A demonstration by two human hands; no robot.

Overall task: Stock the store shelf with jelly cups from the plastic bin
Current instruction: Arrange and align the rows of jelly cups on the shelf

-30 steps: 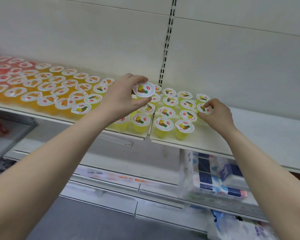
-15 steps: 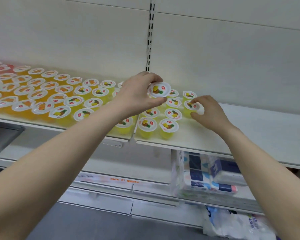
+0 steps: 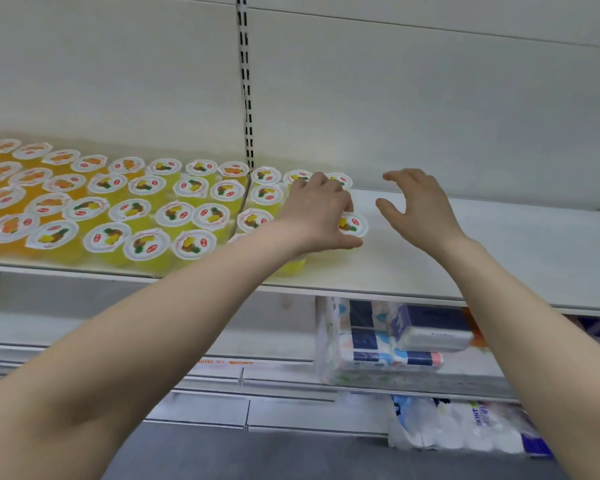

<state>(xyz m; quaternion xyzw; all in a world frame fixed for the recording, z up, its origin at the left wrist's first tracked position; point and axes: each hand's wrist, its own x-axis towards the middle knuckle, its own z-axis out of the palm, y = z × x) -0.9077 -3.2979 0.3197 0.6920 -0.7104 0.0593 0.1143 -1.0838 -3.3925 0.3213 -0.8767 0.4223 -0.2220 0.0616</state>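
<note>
Lowered since the earlier frame, the left hand (image 3: 317, 213) now has its jelly cup (image 3: 353, 224) down on the shelf (image 3: 499, 258) at centre frame, fingers and thumb curled round it, at the right end of the yellow cup rows (image 3: 174, 216). The right hand (image 3: 421, 206) has left its cup and hovers open, just right.

Shop: slotted-upright shelf (image 3: 499, 271), rows of jelly cups (image 3: 132, 209), packaged tissue packs (image 3: 388, 344) below.
</note>
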